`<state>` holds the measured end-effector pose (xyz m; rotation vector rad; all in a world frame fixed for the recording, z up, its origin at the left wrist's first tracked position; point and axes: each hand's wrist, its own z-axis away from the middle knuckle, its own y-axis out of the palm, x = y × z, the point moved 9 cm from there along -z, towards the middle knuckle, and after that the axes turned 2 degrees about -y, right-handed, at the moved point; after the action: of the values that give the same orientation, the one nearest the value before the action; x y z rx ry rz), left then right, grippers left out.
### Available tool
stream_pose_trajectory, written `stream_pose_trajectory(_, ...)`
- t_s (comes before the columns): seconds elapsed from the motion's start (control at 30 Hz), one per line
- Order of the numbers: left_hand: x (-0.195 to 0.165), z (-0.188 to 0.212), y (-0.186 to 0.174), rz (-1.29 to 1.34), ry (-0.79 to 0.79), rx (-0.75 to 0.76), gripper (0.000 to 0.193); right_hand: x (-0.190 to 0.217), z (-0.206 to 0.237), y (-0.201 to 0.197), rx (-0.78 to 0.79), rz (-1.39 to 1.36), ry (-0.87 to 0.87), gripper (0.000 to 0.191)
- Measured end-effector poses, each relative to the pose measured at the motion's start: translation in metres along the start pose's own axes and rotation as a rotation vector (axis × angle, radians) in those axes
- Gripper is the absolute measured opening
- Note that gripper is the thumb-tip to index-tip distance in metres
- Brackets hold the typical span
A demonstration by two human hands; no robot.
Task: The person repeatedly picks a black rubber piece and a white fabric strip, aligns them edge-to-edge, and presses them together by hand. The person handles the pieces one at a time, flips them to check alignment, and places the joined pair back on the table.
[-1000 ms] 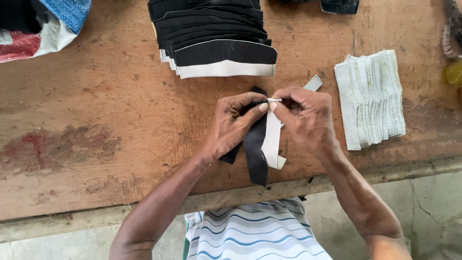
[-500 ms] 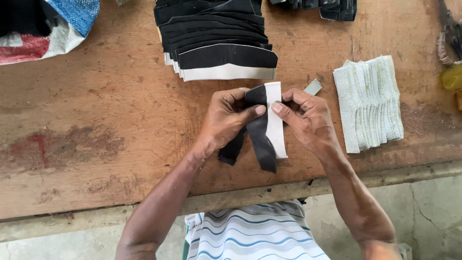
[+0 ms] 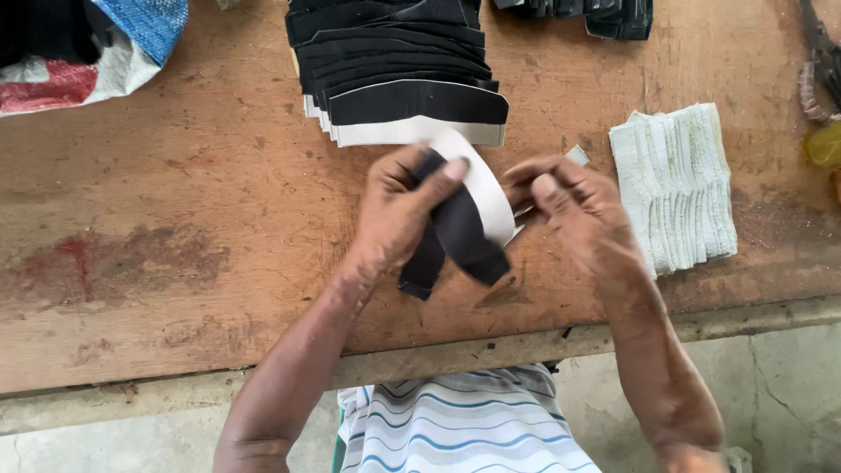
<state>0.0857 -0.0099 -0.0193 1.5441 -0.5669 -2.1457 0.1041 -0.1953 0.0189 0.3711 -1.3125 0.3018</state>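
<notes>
Since half a second ago the black strip [image 3: 455, 229] with its white backing has curled over: the white side now arches up at the top, and the right hand [image 3: 578, 215] has drawn a little away from it to the right. The left hand [image 3: 399, 215] grips the strip, its fingers [image 3: 442, 175] closed over the black upper part while the two dark ends hang down above the worktop [image 3: 175, 263]. The right hand's fingers are pinched together just beside the white edge; whether they hold anything of it cannot be told.

Just beyond the hands lies a fanned stack of black pieces [image 3: 394, 79], the nearest one showing a white lower band. To the right, well apart from the strip, sits a pile of white cloth pieces [image 3: 674, 188]. At the far left corner is a woven sack [image 3: 105, 48], blue, white and red. A few more dark pieces [image 3: 587, 13] lie at the top edge.
</notes>
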Motion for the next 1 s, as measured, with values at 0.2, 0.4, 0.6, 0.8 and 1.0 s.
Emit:
stream_pose_trajectory(0.2, -0.011, -0.005, -0.002, 0.600, 0.045, 0.165, 0.027, 0.014, 0.016, -0.036, -0.268, 0.264, -0.101, 0.028)
stream_pose_trajectory(0.4, 0.001, -0.003, 0.012, 0.423, 0.038, 0.279, 0.036, -0.009, 0.013, -0.018, -0.079, 0.011, 0.084, 0.062)
stream_pose_trajectory(0.6, 0.005, 0.011, 0.037, -0.042, -0.032, 0.427, 0.049, 0.006, 0.001, -0.030, -0.086, -0.010, -0.164, 0.035)
stream_pose_trajectory(0.8, 0.013, 0.005, 0.026, -0.460, -0.117, 0.247, 0.033, 0.008, -0.001, -0.025, -0.040, 0.232, -0.045, 0.031)
stream_pose_trajectory(1.0, 0.017, 0.003, 0.028, -0.349, -0.064, 0.312, 0.028, 0.008, -0.002, -0.014, 0.011, 0.451, 0.108, 0.033)
